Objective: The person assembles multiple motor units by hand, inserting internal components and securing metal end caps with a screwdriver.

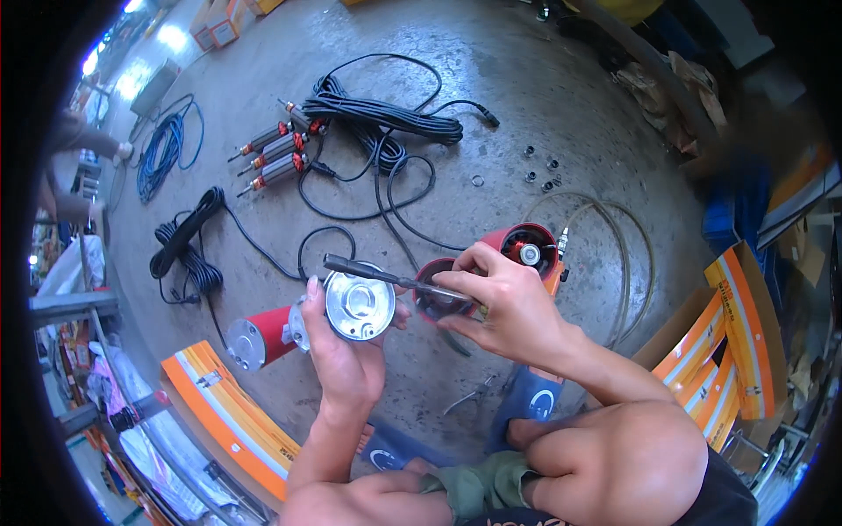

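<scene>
My left hand [345,364] grips a round silver metal end cap [360,302], its recessed face turned up. Above its edge lies a dark rod-shaped tool [368,270], pinched in my right hand [504,302]; its exact kind is hard to tell. Just behind my right fingers are a red cylindrical housing [430,273], partly hidden, and another red housing [517,237] with copper-coloured windings inside. Beside my left wrist lies a third red cylinder [267,337] with a silver end.
Several motor armatures [274,156] lie beyond my left hand, near coiled black cable [377,114]. Small metal rings [531,177] are scattered at the far right. Orange cardboard [232,421] lies left, with more orange boxes [741,333] right. A hose [627,263] curves across the floor.
</scene>
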`<control>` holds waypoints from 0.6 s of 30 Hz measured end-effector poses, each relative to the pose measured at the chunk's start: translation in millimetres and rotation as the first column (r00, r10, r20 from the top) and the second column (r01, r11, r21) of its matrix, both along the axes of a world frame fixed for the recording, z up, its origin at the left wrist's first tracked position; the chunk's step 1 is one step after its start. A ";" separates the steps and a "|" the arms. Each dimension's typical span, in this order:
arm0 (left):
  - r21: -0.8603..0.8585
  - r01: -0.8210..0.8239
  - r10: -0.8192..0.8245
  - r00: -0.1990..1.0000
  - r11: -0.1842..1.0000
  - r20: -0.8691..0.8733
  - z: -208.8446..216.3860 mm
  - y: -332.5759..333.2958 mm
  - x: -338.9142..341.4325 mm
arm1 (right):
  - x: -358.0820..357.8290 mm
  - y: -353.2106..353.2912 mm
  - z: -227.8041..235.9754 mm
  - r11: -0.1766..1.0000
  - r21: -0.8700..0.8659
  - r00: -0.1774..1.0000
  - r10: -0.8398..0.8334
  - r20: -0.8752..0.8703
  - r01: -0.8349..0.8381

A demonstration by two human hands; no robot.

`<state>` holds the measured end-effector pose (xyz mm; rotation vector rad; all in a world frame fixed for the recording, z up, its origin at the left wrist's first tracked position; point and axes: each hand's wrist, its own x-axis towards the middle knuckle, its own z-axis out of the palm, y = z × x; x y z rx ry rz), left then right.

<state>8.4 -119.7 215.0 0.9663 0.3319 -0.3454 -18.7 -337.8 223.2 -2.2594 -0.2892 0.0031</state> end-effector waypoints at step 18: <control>0.036 -0.019 0.017 0.999 0.999 0.050 -2.4 -5.1 1.0 | 3.4 -8.0 -14.5 0.998 -0.064 0.999 0.027 0.030 -0.025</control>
